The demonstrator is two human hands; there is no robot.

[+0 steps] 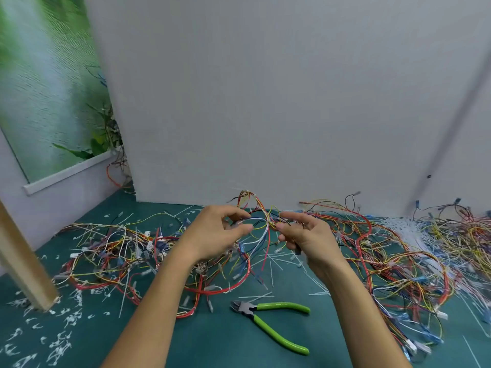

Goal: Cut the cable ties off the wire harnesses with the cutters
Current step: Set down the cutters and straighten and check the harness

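Left hand [220, 232]: is hovering above the worktop [225, 341], with thumb and forefinger curling in on a loop of thin wires from the harness [261, 224].
Right hand [305, 235]: is facing the left hand and pinching the same harness at its knot of wires, with the other fingers curling loosely beneath.
Harness: is hanging between the two hands, clear of the worktop. Its white, blue, red and yellow wires are fanning upward and trailing down toward the heaps below. Whether a tie is sitting at the pinched spot is too blurred to tell.
Cutters [268, 318]: are lying on the worktop nearer the person than the hands, and neither hand is touching them. The green handles are spreading apart and the head is pointing left.
Left heap [106, 256]: is sprawling across the worktop as tangled harnesses, left of the hands.
Right heap [398, 261]: is spreading out to the right edge.
Cut ties [61, 341]: are lying scattered as white scraps near a wooden post [24, 261], and more are lying among the wires.
Board [265, 102]: is standing pale behind the worktop.
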